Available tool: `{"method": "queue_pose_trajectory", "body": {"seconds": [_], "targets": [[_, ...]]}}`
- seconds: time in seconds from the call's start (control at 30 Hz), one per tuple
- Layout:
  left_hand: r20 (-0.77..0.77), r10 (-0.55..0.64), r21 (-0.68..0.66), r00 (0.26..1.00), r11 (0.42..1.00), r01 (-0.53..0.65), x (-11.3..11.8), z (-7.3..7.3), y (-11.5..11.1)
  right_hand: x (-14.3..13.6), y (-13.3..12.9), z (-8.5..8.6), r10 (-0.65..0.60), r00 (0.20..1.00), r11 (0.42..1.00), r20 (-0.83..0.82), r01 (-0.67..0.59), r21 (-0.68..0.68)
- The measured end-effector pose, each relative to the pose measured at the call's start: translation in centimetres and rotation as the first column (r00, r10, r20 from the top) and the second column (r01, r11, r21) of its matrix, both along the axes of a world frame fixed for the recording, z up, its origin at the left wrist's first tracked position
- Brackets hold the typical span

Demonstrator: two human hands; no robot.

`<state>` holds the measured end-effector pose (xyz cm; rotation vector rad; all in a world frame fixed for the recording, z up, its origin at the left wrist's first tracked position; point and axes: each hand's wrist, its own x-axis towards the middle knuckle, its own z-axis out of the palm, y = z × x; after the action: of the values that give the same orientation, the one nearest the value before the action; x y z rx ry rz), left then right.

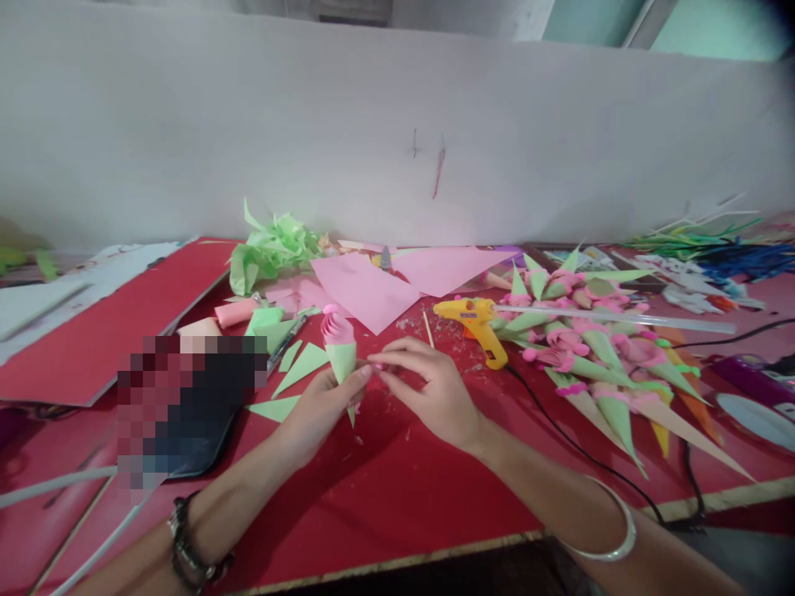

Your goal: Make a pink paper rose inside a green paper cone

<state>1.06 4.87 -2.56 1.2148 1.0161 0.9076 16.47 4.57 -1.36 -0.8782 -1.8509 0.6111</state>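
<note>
Paper cone (340, 352) | left grip (315, 412): clamped around it | right grip (440, 396): cannot tell closure

Left hand (320, 407) pinching, right hand (438, 389) close beside

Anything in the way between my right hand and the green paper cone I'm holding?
Only the thumb of your left hand, on the side of the green paper cone facing your right hand. Nothing visible blocks the pink curled top; the yellow glue gun lies farther right.
</note>
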Motion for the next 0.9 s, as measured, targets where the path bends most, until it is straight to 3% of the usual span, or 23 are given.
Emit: {"method": "queue_pose_trajectory", "body": {"seconds": [0.9], "targets": [[-0.033, 0.029, 0.045, 0.999, 0.999, -0.027, 0.1, 0.23, -0.11, -0.03, -0.24, 0.2, -0.016, 1.0, 1.0, -0.009, 0.016, -0.025]]}}
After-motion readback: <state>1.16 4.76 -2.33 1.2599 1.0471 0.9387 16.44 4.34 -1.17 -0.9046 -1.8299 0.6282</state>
